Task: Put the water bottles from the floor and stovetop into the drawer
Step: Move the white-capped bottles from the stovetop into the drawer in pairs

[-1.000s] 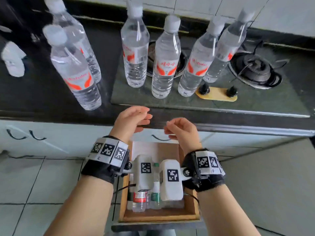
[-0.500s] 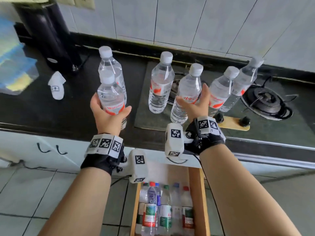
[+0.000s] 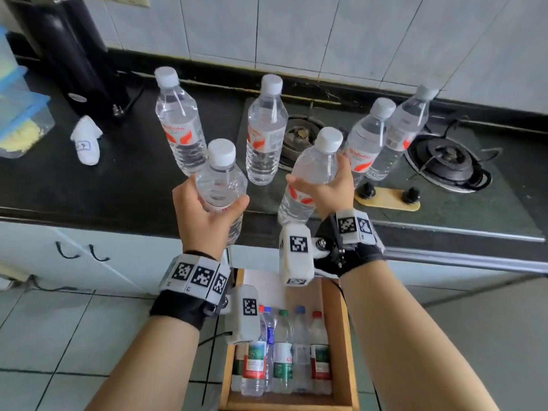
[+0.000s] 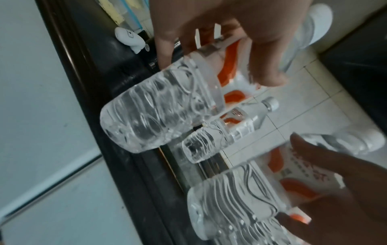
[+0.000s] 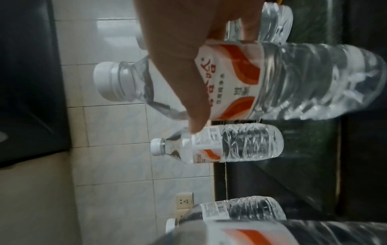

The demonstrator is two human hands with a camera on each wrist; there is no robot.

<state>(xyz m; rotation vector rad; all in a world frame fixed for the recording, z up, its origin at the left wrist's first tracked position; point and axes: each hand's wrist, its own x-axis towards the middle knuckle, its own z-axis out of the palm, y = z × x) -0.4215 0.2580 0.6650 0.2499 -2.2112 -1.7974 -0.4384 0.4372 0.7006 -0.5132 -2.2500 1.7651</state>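
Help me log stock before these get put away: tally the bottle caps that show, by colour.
White caps: 6 (one bottle in the left hand, one in the right hand, four standing behind)
Red caps: 2
Blue caps: 2
Green caps: 1
Total: 11; the coloured ones lie in the drawer, where the wrist camera may hide another.

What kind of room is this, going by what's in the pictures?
Most likely a home kitchen: a gas burner set into a dark countertop, a white tiled wall behind it, and white cabinets with an open wooden drawer below.
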